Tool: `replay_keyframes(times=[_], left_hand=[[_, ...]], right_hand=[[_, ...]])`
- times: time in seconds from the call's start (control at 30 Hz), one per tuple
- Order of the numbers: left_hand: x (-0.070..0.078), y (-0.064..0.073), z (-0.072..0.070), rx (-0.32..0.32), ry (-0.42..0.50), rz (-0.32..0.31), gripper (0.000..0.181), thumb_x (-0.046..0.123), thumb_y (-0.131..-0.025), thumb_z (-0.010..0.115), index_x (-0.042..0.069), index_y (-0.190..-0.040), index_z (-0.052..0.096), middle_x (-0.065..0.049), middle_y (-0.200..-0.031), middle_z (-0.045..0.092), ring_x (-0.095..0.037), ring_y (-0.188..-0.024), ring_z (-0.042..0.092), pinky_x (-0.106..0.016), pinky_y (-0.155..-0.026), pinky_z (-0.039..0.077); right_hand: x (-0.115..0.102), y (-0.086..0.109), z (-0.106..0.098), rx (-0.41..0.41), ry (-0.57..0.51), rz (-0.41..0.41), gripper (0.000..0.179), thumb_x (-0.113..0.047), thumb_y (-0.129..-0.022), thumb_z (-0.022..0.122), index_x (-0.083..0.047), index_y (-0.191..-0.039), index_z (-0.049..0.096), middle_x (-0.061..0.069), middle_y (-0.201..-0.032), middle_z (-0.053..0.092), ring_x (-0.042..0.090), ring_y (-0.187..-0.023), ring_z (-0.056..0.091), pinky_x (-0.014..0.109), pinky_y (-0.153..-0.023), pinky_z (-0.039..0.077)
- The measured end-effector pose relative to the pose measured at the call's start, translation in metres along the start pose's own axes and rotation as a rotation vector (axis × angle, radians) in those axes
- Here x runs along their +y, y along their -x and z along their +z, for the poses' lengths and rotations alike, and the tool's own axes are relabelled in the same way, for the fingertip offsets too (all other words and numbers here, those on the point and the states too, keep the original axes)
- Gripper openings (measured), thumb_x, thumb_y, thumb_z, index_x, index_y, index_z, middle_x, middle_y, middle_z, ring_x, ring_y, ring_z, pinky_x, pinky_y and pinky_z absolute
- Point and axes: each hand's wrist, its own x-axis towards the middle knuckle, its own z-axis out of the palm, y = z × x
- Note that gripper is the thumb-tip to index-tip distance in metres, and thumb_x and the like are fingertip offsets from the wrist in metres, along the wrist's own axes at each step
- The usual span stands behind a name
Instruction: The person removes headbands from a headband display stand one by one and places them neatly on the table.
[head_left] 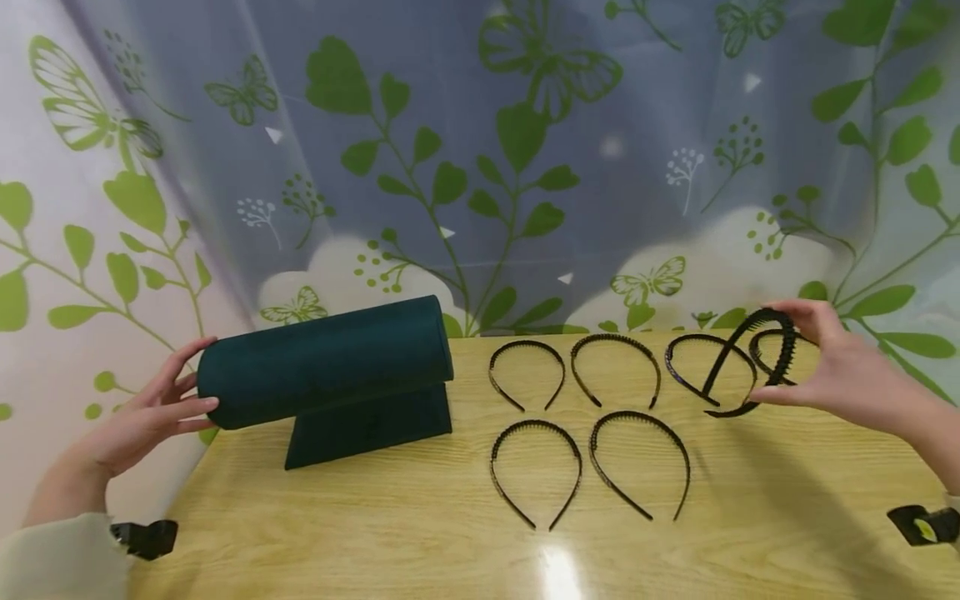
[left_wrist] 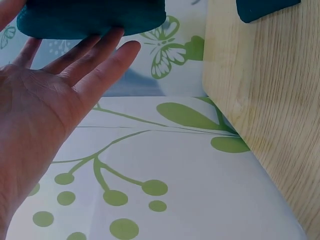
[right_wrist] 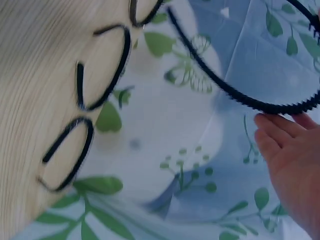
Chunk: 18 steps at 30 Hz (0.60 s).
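A dark green velvety headband stand (head_left: pixel 322 358) with a thick roll on a slanted foot (head_left: pixel 367 429) is at the left of the table. My left hand (head_left: pixel 142 417) holds the roll's left end between thumb and fingers; in the left wrist view, the fingers (left_wrist: pixel 102 55) lie against its lower edge. On the right, a black toothed headband (head_left: pixel 787 350) is raised over the table, pinched by my right hand (head_left: pixel 847 367) along its toothed band. Its tips point down and left in the head view. It overlaps two headbands lying behind it.
Several dark headbands lie on the wooden table (head_left: pixel 420 533) right of the stand, in a back row with a headband (head_left: pixel 615 338) and a front row with another headband (head_left: pixel 637 415). A curtain (head_left: pixel 450 208) with leaf and butterfly prints hangs at the table's back edge.
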Motion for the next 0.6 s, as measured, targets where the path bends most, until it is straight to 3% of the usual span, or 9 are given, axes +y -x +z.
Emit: replay_keyframes(times=[0.1, 0.2, 0.27, 0.33, 0.47, 0.5, 0.6], left_hand=[[0.0, 0.0, -0.001, 0.0, -0.014, -0.002, 0.077, 0.0, -0.102, 0.043, 0.038, -0.155, 0.002, -0.029, -0.152, -0.013, 0.008, -0.114, 0.038, -0.025, -0.084, 0.049], [0.0, 0.0, -0.002, -0.002, -0.011, -0.007, 0.077, 0.0, -0.102, 0.043, 0.038, -0.155, 0.003, -0.028, -0.152, -0.015, 0.007, -0.117, 0.035, -0.025, -0.084, 0.049], [-0.001, -0.001, -0.002, -0.005, 0.006, -0.008, 0.077, 0.0, -0.102, 0.042, 0.038, -0.155, 0.003, -0.028, -0.152, -0.017, 0.005, -0.119, 0.033, -0.024, -0.084, 0.049], [-0.002, -0.001, -0.002, -0.006, 0.023, -0.006, 0.076, -0.001, -0.102, 0.042, 0.039, -0.155, 0.004, -0.028, -0.152, -0.019, 0.003, -0.121, 0.032, -0.024, -0.084, 0.049], [-0.004, -0.001, -0.001, 0.001, 0.043, -0.008, 0.076, -0.001, -0.102, 0.041, 0.04, -0.155, 0.004, -0.027, -0.152, -0.02, -0.008, -0.13, 0.027, -0.023, -0.084, 0.048], [-0.004, -0.001, 0.0, 0.0, 0.043, -0.005, 0.076, -0.001, -0.102, 0.041, 0.04, -0.155, 0.004, -0.027, -0.152, -0.021, -0.013, -0.132, 0.024, -0.023, -0.084, 0.048], [-0.005, -0.001, 0.0, 0.002, 0.045, 0.01, 0.077, -0.003, -0.102, 0.041, 0.039, -0.155, 0.004, -0.026, -0.153, -0.019, -0.012, -0.132, 0.026, -0.023, -0.084, 0.048]], right_hand=[[0.009, 0.007, -0.006, -0.031, 0.074, 0.045, 0.116, -0.034, -0.069, 0.089, 0.005, -0.147, 0.013, 0.042, -0.144, 0.017, 0.065, -0.122, 0.026, 0.072, -0.084, 0.031], [0.013, 0.013, -0.011, -0.08, 0.196, 0.065, 0.117, -0.044, -0.067, 0.088, 0.012, -0.143, 0.017, 0.045, -0.132, 0.032, 0.054, -0.095, 0.054, 0.061, -0.072, 0.043], [0.015, 0.016, -0.013, -0.149, 0.249, 0.086, 0.12, -0.051, -0.067, 0.085, 0.014, -0.141, 0.016, 0.04, -0.112, 0.051, 0.038, -0.07, 0.06, 0.051, -0.063, 0.046], [0.016, 0.019, -0.012, -0.22, 0.276, 0.101, 0.122, -0.056, -0.067, 0.083, 0.015, -0.14, 0.014, 0.028, -0.087, 0.061, 0.023, -0.055, 0.055, 0.042, -0.055, 0.044], [0.02, 0.02, -0.004, -0.303, 0.265, 0.095, 0.12, -0.059, -0.069, 0.08, 0.016, -0.138, 0.017, 0.015, -0.075, 0.061, 0.018, -0.057, 0.056, 0.039, -0.055, 0.045], [0.022, 0.02, -0.001, -0.297, 0.27, 0.082, 0.119, -0.06, -0.067, 0.08, 0.016, -0.136, 0.02, 0.02, -0.082, 0.062, 0.019, -0.06, 0.058, 0.041, -0.056, 0.046], [0.025, 0.016, 0.011, -0.28, 0.27, 0.03, 0.116, -0.062, -0.066, 0.079, 0.015, -0.135, 0.027, 0.031, -0.106, 0.057, 0.034, -0.079, 0.063, 0.048, -0.066, 0.049]])
